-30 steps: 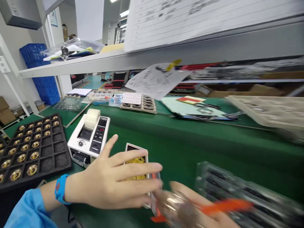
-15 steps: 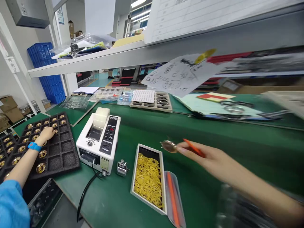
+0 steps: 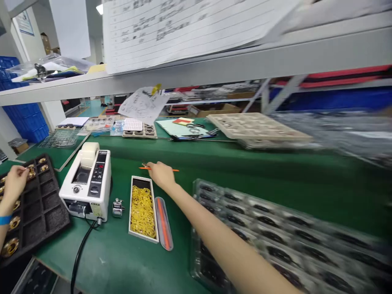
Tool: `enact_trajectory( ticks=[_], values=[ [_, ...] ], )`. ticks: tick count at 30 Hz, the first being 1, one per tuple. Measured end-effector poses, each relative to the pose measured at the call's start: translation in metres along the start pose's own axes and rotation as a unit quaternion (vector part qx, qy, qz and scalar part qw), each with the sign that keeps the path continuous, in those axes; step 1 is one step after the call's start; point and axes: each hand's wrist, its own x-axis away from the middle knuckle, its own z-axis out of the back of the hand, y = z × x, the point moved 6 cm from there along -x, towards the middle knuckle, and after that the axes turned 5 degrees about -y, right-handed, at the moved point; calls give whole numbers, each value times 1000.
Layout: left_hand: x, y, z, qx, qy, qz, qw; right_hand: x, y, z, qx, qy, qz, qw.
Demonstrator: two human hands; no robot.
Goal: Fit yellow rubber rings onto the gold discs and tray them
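Near right, a clear blister tray [image 3: 196, 249] holds dark parts [image 3: 275, 236]. Left of it, a white box [image 3: 143, 237] contains yellow rings [image 3: 142, 210]. At left, over the black compartment tray [image 3: 50, 203], your left hand [image 3: 14, 185] has its fingertips at a gold ring [image 3: 31, 172]; whether they pinch it, I cannot tell. Just beyond the white box, your right hand [image 3: 161, 174] pinches an orange stick [image 3: 175, 170]. Farther off, right, lies a beige tray [image 3: 257, 127].
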Motion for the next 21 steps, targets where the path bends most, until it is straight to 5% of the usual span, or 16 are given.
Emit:
enact_trajectory(
  ticks=[3, 6, 9, 11, 13, 15, 17, 21],
  values=[
    [38, 54, 23, 99, 93, -46, 990, -2, 2, 2, -67, 8, -19, 998],
    [102, 121, 28, 336, 51, -171, 925, 7, 8, 19, -159, 31, -25, 986],
    [158, 182, -6, 485, -172, -174, 839, 33, 11, 48, -271, 77, -7, 960],
    [185, 216, -43, 542, -368, -117, 747, 60, 11, 69, -346, 114, 23, 931],
    [198, 242, -71, 573, -472, -79, 665, 93, 11, 87, -409, 149, 54, 899],
    [199, 258, -92, 601, -505, -46, 617, 124, 11, 98, -460, 165, 76, 869],
    [195, 267, -107, 624, -505, -19, 596, 148, 10, 99, -522, 148, 88, 835],
    [190, 275, -118, 652, -475, -6, 591, 171, 4, 101, -524, 160, 139, 825]
  ],
)
